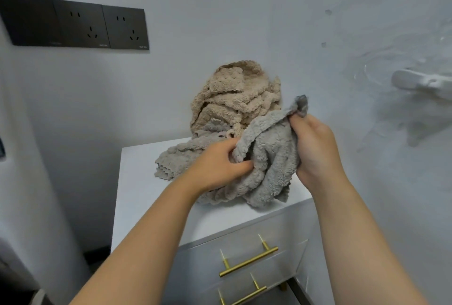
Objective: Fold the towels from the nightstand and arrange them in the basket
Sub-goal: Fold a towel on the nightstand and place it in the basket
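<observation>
1. Nightstand (137, 182), white, stands against a pale wall and carries three crumpled towels on its top.
2. Two bare forearms reach in from the bottom edge toward the towels.
3. The left hand (217, 163) holds a bunched fold near the middle of a grey towel (269, 158). Its grip is clenched, with thumb and fingers curled into the cloth.
4. The right hand (313, 143) pinches an upper corner of the same towel, and the corner sticks up above the fingers. This grip is also closed on the cloth.
5. The grey towel hangs rumpled between the two hands, with its lower edge resting on the nightstand top near the front right.
6. A beige towel (234, 99) sits behind it in a tall heap at the back of the nightstand, against the wall.
7. A taupe towel (171, 160) lies flatter to the left, partly hidden by the left hand.
8. Two brass bar handles (248, 262) sit on the drawer fronts below.
9. Black wall sockets (80, 26) are at upper left, and a blurred white wall fitting (420, 82) is at right.
</observation>
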`<state>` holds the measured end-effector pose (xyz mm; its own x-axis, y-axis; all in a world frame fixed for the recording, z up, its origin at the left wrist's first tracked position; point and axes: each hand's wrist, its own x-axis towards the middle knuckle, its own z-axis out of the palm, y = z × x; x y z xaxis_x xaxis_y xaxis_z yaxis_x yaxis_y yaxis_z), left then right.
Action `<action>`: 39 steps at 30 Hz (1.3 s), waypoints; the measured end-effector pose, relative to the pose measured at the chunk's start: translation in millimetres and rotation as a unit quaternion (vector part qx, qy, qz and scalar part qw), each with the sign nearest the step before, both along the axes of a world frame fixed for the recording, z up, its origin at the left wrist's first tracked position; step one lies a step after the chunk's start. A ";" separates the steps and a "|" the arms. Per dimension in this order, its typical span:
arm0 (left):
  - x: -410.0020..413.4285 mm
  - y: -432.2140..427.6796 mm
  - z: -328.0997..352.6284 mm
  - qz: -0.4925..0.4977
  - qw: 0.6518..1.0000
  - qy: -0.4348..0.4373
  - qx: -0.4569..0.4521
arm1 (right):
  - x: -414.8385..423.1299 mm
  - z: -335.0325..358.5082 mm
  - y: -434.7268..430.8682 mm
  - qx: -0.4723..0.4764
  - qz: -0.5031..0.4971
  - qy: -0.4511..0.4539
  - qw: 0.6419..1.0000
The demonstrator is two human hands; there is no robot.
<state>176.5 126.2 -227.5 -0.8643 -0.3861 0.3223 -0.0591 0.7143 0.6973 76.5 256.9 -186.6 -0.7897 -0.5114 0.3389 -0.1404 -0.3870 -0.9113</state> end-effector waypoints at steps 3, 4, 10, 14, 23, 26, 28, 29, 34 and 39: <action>-8.5 14.3 -1.1 0.090 0.992 0.080 -0.029 | -2.6 -0.3 2.5 0.049 -0.062 0.079 0.994; -9.6 14.6 -0.9 0.119 0.988 0.099 -0.024 | -3.4 0.3 4.6 0.060 -0.083 0.098 0.990; -3.9 -7.7 2.6 0.229 0.959 0.150 0.068 | -5.8 6.2 11.6 0.000 -0.170 0.070 0.983; 13.0 -25.1 10.4 0.040 0.911 0.157 0.378 | -3.3 19.4 18.5 -0.112 -0.012 -0.150 0.982; 35.4 -28.3 32.7 0.054 0.935 0.111 0.331 | -24.9 9.9 20.0 -0.016 0.062 -0.201 0.977; 28.7 -49.0 15.5 0.208 0.971 -0.026 0.115 | -40.7 -16.1 10.4 0.141 -0.164 -0.046 0.975; 27.1 -58.1 5.0 0.219 0.971 -0.092 0.016 | -46.3 -27.3 6.0 0.192 -0.181 -0.004 0.965; 26.4 -62.5 0.7 0.230 0.967 -0.111 -0.018 | -48.9 -30.4 3.8 0.203 -0.186 0.013 0.961; 21.6 -66.5 -20.1 0.352 0.915 -0.163 -0.112 | -56.8 -35.9 -2.4 0.318 -0.262 0.174 0.894; 14.5 -76.3 -33.9 0.403 0.902 -0.134 -0.077 | -69.9 -46.6 -18.9 0.344 -0.238 0.176 0.891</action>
